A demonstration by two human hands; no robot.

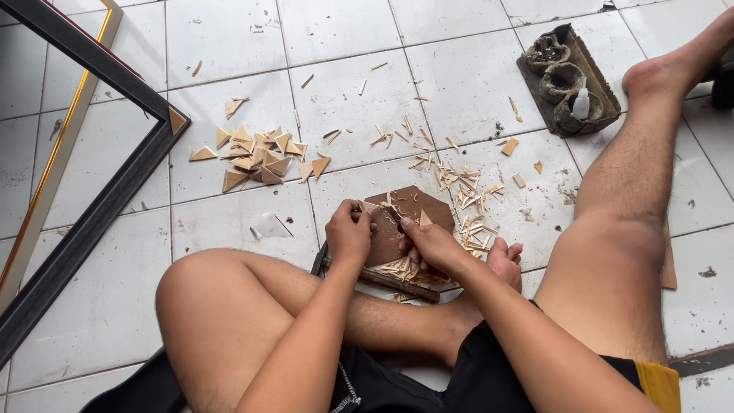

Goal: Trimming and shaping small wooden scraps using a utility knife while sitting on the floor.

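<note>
I sit on a white tiled floor with a brown hexagonal board (417, 208) in front of my crossed leg. My left hand (349, 232) is closed around a small pale wood piece at the board's left edge. My right hand (430, 243) presses down on the board's lower part, fingers curled; a thin tool seems to be in it, but I cannot tell for sure. Pale wood shavings (399, 269) lie heaped under both hands.
A pile of small wooden triangles (258, 155) lies to the upper left. Thin wood slivers (470, 203) are scattered right of the board. A black and gold picture frame (92, 168) lies at far left. A dirty tray with a small white bottle (581, 103) sits by my right foot.
</note>
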